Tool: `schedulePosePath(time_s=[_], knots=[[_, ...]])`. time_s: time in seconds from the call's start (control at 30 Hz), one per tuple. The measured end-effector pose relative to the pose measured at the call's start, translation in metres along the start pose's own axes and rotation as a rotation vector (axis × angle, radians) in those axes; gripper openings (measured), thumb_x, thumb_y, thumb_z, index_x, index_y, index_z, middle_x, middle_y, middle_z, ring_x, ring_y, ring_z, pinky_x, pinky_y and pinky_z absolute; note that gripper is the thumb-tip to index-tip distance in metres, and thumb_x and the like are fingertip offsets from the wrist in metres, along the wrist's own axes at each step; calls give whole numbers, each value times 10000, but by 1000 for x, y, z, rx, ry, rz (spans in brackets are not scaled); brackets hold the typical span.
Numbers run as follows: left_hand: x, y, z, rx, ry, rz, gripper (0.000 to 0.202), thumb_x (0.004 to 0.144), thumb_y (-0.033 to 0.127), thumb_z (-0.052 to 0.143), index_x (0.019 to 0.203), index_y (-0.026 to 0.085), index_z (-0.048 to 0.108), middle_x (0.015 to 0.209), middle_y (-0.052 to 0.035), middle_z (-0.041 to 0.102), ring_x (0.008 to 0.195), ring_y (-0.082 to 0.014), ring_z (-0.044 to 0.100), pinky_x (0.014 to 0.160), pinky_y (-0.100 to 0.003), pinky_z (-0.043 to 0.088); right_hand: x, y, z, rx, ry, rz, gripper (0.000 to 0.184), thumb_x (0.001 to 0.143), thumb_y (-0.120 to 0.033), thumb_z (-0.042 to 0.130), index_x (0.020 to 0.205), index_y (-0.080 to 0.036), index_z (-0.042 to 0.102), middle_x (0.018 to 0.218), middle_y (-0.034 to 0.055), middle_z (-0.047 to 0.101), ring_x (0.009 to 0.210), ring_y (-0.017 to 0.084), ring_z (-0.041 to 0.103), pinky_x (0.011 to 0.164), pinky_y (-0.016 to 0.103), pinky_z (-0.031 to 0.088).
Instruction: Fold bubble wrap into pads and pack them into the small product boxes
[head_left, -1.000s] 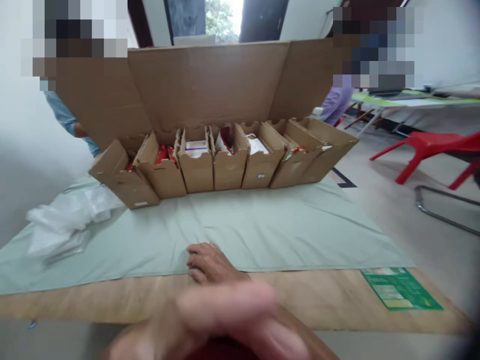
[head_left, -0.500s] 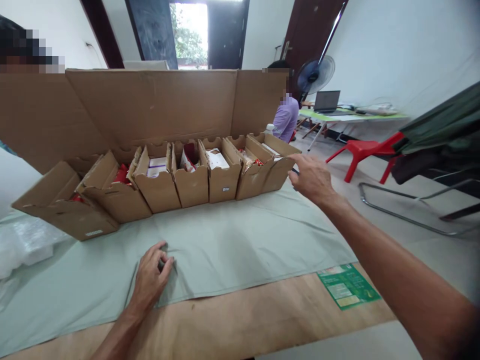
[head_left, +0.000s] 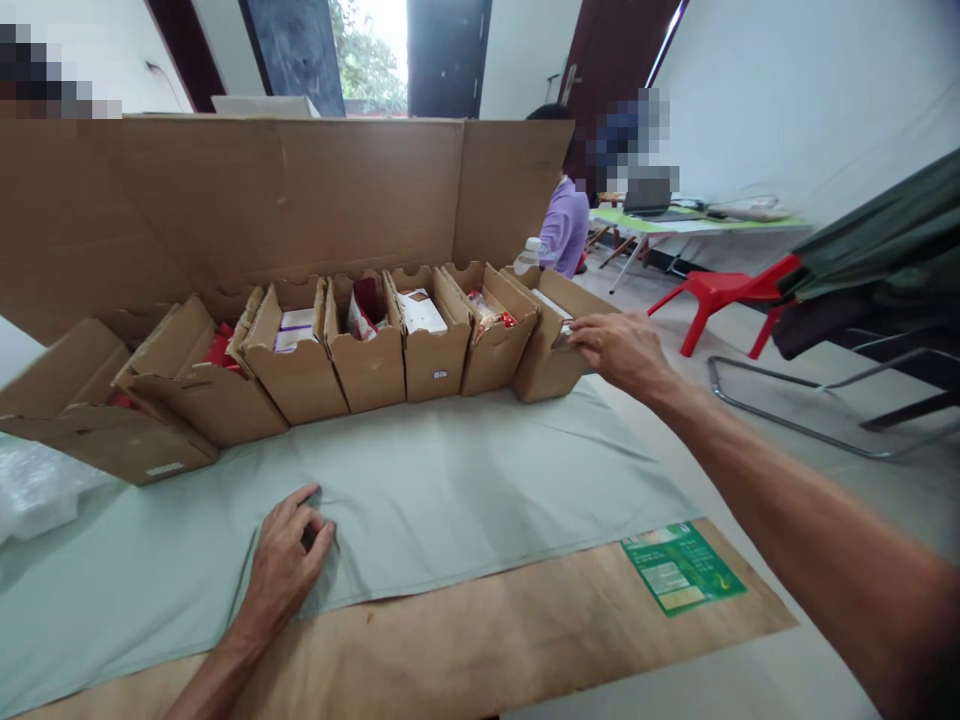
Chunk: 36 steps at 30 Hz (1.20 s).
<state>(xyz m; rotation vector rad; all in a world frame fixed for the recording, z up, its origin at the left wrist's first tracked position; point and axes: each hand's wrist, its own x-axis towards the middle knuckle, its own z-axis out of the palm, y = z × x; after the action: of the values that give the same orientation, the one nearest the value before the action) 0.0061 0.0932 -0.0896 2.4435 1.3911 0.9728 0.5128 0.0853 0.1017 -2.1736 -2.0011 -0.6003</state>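
Several open cardboard boxes (head_left: pixel 367 372) stand in a row on a pale green cloth (head_left: pixel 405 480), with packets and small cartons inside. At the right end, my right hand (head_left: pixel 619 350) has its fingers closed over the front edge of the last cardboard box (head_left: pixel 546 362), which holds white cartons. That box sits slightly askew to its neighbour, which has red and gold packets (head_left: pixel 491 312) in it. My left hand (head_left: pixel 289 550) rests on the cloth near the front edge, loosely curved, thumb and fingers apart, holding nothing.
A tall cardboard panel (head_left: pixel 300 190) rises behind the boxes. Clear plastic wrap (head_left: pixel 37 490) lies at the left, a green printed sheet (head_left: pixel 682 568) on the bare wood in front. Behind are a person in a purple shirt (head_left: pixel 564 225), a red stool (head_left: pixel 712 290) and a metal-framed chair (head_left: pixel 810 400).
My right hand has closed over the front edge of the last box, which has swung forward, apart from its neighbour. My left hand stays on the cloth. The view has shifted slightly.
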Motion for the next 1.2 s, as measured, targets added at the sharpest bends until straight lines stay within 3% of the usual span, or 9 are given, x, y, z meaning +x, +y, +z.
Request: schedulePosePath(time_s=[0.17,0.33,0.43,0.6,0.8,0.93,1.0,1.07,1.2], knots=[[1,1,0,-19,-5,-14,255,903,374,507,692,236,545,1211,-168,691,1175,-336,642,949,-516,504,-61,-6,-16,46,96,-110,259,893,-172,532,893,-252,779,1021,76,772,910,263,669,879,449,414],[2,3,0,-30,9,-25,244,883,364,507,677,238,543,1175,-167,699,1192,-341,637,960,-515,503,-74,-49,-57,-1,-59,-227,233,889,-251,541,862,-298,767,861,43,736,702,214,620,611,352,381],[3,5,1,-33,18,-45,225,869,337,512,669,237,534,1171,-164,703,1194,-341,635,968,-513,506,-51,-90,-79,1,-142,-230,248,906,-291,538,842,-284,777,849,39,732,690,199,629,545,322,334],[3,7,2,-60,14,-81,171,851,277,526,689,228,549,1248,-164,681,1198,-330,627,1004,-505,498,15,-161,-94,33,-227,-147,222,811,-162,583,792,-231,793,885,69,772,817,245,700,641,301,445],[4,9,3,-158,38,-114,122,824,233,552,704,218,569,1256,-186,669,1191,-360,623,1020,-545,490,88,-255,-93,154,-198,-121,232,774,-103,621,868,-165,824,862,113,786,832,252,726,685,292,512],[6,10,2,-187,54,-135,116,803,203,572,689,224,565,1247,-173,673,1181,-360,625,1024,-557,492,112,-302,-103,322,-145,-181,252,863,-118,559,926,-133,802,804,70,768,724,169,714,676,246,518],[6,10,1,-189,56,-147,115,800,191,585,694,228,561,1253,-159,673,1186,-344,624,1031,-543,495,111,-307,-113,545,-35,-220,269,895,-132,523,954,-129,785,786,35,755,652,126,691,660,227,522],[6,11,1,-196,61,-156,116,802,188,599,701,229,557,1269,-151,667,1207,-333,615,1042,-531,494,99,-296,-121,781,119,-228,239,887,-161,543,944,-135,773,767,14,745,631,123,683,647,239,536],[6,10,-3,-215,92,-176,72,823,189,591,763,227,581,1290,-148,652,1230,-328,604,1046,-533,496,40,-236,-105,940,407,-49,158,864,-261,624,911,-205,764,831,22,758,738,172,714,731,323,587]])
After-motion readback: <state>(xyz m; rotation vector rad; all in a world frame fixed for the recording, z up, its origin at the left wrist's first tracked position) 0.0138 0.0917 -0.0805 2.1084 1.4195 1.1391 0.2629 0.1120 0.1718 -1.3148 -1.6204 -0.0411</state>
